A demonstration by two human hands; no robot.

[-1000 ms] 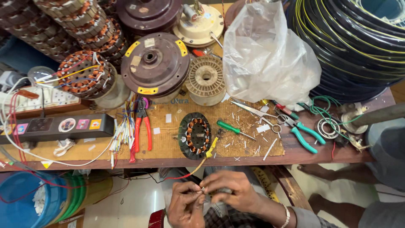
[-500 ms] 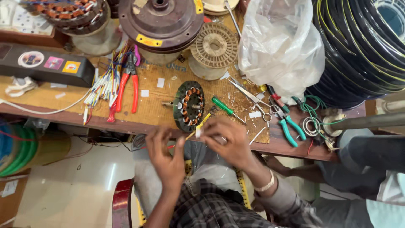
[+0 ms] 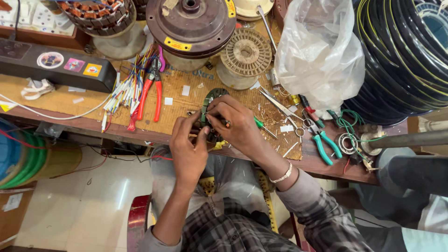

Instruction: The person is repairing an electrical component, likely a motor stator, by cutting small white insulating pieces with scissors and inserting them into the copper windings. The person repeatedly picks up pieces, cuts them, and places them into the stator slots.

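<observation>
Stator pinched by both hands; plastic bag contents unclear.

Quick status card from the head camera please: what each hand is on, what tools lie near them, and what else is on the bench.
left hand: at the bench edge, fingers on the small wound stator
right hand: over the same stator, fingertips pinched at its near side
nearest tools: green-handled screwdriver, scissors, teal-handled pliers
left of hands: red-handled pliers beside a bundle of coloured wires
behind: brown fan motor housing, empty spool, clear plastic bag
</observation>
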